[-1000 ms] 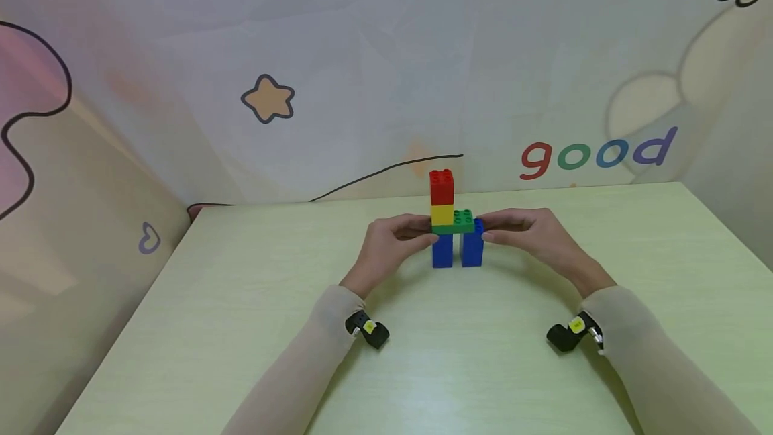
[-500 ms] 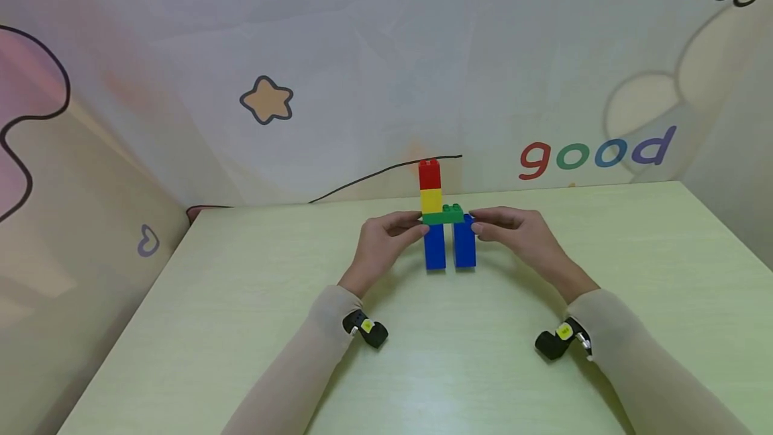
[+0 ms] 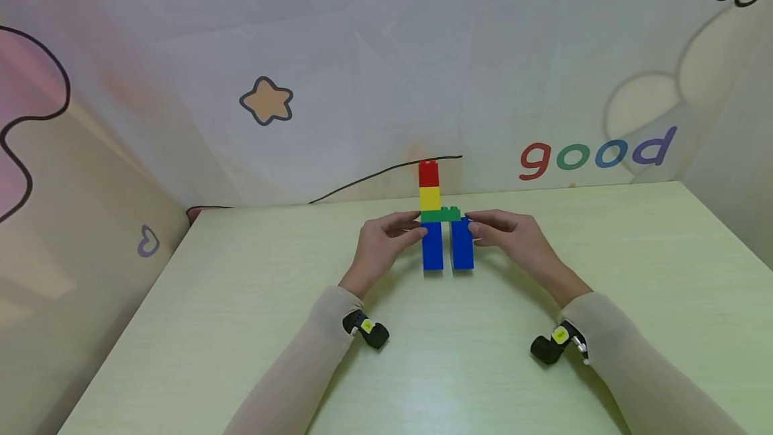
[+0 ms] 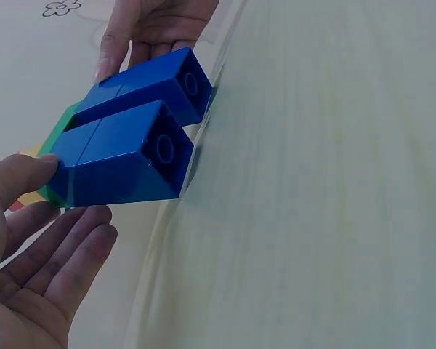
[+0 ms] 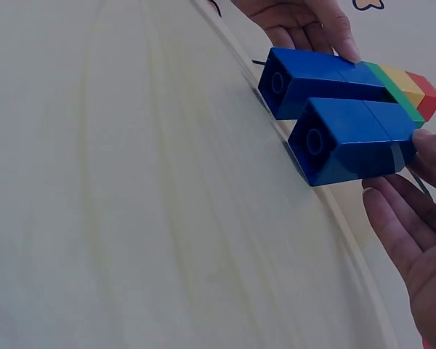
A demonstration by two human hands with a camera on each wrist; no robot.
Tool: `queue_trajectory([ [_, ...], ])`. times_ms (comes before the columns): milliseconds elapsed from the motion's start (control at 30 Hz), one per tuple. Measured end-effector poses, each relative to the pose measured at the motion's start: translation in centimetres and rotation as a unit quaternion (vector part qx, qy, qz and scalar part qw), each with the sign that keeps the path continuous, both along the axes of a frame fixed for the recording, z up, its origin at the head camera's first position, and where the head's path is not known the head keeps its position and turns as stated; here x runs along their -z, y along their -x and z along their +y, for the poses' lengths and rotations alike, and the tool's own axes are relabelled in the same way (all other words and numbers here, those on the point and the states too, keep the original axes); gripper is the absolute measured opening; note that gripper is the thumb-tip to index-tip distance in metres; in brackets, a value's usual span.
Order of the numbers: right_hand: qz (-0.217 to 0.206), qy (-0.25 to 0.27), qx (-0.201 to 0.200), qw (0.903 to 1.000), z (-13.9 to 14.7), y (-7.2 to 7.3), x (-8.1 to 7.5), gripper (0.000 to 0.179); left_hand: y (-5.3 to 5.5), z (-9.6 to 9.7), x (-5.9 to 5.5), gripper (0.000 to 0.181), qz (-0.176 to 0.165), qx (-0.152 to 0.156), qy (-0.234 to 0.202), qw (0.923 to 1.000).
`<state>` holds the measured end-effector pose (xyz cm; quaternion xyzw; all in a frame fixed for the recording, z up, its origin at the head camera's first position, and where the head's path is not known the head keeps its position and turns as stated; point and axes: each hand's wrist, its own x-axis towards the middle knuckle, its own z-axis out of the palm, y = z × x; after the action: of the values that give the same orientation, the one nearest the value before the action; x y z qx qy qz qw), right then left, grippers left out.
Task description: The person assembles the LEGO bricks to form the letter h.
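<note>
Between my hands is a toy-brick build, its hollow undersides showing in both wrist views. Two blue brick columns, the left one (image 3: 432, 248) and the right one (image 3: 463, 248), stand side by side with a narrow gap, each made of two stacked bricks. Across their tops lies a green brick (image 3: 449, 215). On its left end sit a yellow brick (image 3: 430, 199) and, topmost, a red brick (image 3: 429, 174). My left hand (image 3: 386, 239) pinches the left column's upper part between thumb and fingers. On the other side, my right hand (image 3: 513, 233) pinches the right column near its top.
A pale wooden table (image 3: 459, 368) spreads under the hands. Behind it rises a printed cloth backdrop (image 3: 374, 52) with a star and the word "good". Small black cameras (image 3: 374, 334) are strapped at both wrists.
The brick build has shifted slightly left and tipped back, so its front faces show more and the stud tops less. My right hand has moved left along with it.
</note>
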<state>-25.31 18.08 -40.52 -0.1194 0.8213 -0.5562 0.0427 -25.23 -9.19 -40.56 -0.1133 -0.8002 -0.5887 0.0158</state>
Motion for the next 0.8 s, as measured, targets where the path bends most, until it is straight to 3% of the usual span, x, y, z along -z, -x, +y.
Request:
queue_trajectory([
  [300,0.000,-0.020,-0.011,0.9997,-0.33,-0.06,0.05,0.052,0.13,-0.12,0.35,0.044,-0.023,-0.001,-0.002,0.9997],
  [800,0.001,-0.021,-0.042,0.9989,-0.62,-0.08,0.58,0.060,0.47,-0.20,0.94,0.050,-0.044,0.030,-0.021,0.9984],
])
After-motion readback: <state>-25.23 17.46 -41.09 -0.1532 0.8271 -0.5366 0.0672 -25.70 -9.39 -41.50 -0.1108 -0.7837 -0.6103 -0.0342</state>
